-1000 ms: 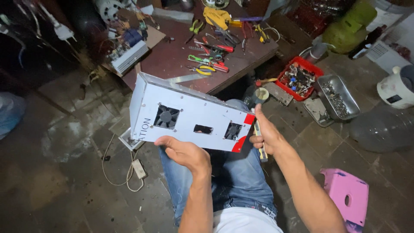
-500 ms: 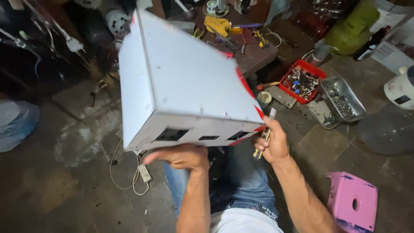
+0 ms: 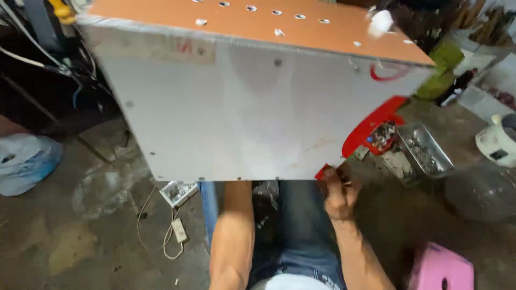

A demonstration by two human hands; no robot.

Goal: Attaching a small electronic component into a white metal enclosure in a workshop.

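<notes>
Metal casing (image 3: 242, 118) raised overhead, right hand (image 3: 338, 193) gripping corner, left forearm upright

floor (image 3: 80, 236): stained concrete | on it: metal tray (image 3: 430, 150), pink stool (image 3: 441, 268), white plastic bag (image 3: 24, 161)

Grey metal casing (image 3: 242, 118) raised before the camera, right hand (image 3: 337, 194) at its lower corner.

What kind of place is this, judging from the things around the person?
Probably a small repair workshop, set up at floor level. A metal tray of small parts and a red bin of bits sit on the bare concrete floor, and the right hand grips a large grey metal casing.
</notes>
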